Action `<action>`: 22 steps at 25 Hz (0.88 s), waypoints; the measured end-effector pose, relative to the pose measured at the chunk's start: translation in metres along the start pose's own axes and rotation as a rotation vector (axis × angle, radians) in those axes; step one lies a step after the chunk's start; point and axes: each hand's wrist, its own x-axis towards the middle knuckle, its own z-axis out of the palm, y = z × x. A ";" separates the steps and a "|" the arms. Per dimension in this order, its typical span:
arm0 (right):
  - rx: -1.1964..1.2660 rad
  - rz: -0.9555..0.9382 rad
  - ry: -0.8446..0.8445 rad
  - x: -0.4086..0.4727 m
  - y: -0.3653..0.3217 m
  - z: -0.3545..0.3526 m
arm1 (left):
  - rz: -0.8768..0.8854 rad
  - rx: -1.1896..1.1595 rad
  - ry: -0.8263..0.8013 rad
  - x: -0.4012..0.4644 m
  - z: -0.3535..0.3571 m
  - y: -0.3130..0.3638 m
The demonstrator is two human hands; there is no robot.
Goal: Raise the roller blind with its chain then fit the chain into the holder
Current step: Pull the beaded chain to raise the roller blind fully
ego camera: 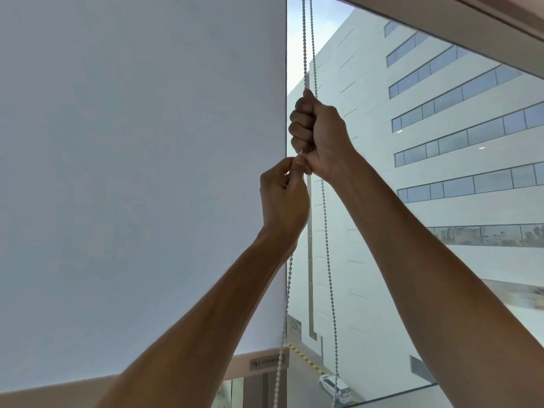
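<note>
A white roller blind (pixel 141 172) covers the left part of the window, its beige bottom bar (pixel 259 363) low in view. A white bead chain (pixel 307 39) hangs in two strands beside the blind's right edge. My right hand (pixel 319 134) is a fist closed around one strand, raised at head height. Just below it, my left hand (pixel 282 198) pinches the same strand between thumb and fingers. The other strand (pixel 329 275) runs free behind my right wrist. The chain holder is not in view.
Bare glass (pixel 441 172) to the right shows a large pale building with rows of windows outside. A beige window frame (pixel 485 28) slants across the upper right. Far below are a road and a white car (pixel 334 385).
</note>
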 end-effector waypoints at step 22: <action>-0.049 0.146 0.204 -0.161 0.133 -0.064 | -0.286 -0.018 -0.114 -0.194 -0.042 -0.095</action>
